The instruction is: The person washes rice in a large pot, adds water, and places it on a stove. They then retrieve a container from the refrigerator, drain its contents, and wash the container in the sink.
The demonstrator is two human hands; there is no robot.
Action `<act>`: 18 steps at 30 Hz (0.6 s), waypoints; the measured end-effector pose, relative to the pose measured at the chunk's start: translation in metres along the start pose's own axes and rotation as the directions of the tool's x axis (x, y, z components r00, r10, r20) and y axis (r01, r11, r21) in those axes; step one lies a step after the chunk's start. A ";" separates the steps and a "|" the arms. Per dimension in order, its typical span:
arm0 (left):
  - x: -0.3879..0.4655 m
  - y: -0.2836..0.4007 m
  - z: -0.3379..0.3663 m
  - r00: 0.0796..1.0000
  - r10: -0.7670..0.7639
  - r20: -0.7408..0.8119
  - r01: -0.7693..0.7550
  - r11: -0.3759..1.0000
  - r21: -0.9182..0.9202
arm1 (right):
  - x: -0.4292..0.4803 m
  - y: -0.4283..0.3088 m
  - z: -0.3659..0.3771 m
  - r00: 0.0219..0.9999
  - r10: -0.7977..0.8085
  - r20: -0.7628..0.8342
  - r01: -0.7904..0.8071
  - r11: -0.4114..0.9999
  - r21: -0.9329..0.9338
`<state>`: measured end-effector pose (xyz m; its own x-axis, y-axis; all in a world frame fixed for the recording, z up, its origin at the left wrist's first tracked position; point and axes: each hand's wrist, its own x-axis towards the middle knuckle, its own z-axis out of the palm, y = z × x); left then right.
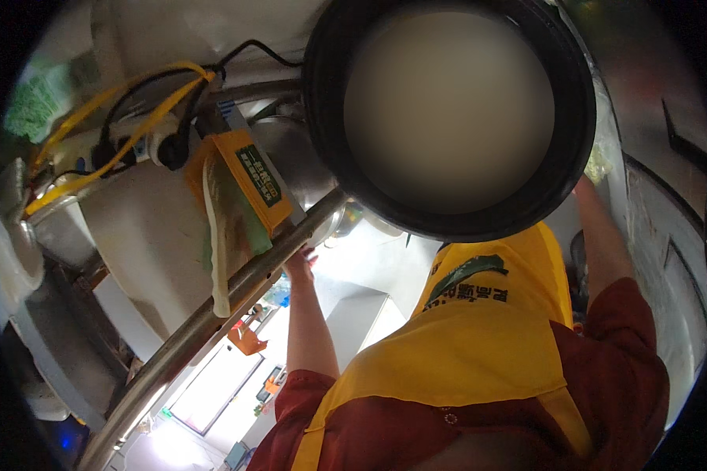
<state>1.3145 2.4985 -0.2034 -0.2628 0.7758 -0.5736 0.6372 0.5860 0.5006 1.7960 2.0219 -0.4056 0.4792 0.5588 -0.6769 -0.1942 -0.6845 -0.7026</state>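
Observation:
My left hand (pixel 300 263) is beside a metal bar (pixel 235 288), with bent fingers; whether it holds anything cannot be made out. My right forearm reaches up at the right, and only a sliver of my right hand (pixel 578 186) shows at the edge of a large round black-rimmed object (pixel 330 135). That object hides the rest of the hand, and its pale middle is blurred. Close above my left hand, an orange packet (pixel 259 176) with a printed dark label sits behind the bar. A yellow apron (pixel 459 353) covers my front.
Yellow and black cables (pixel 153 118) run to plugs (pixel 171 147) at the upper left. Green leafy stuff (pixel 35 103) lies at the far left. Clear plastic with something pale green (pixel 599 162) is near my right hand. The metal bar slants across the left side.

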 end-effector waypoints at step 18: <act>0.064 0.052 -0.006 0.973 0.105 0.207 0.069 0.723 -0.688 | -0.013 -0.011 0.005 0.996 0.060 -0.064 -0.056 0.997 0.056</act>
<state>1.3258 2.5800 -0.2102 -0.0384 0.7676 -0.6398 -0.0560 0.6376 0.7683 1.7872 2.0246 -0.3902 0.5205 0.4860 -0.7021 -0.2682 -0.6876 -0.6748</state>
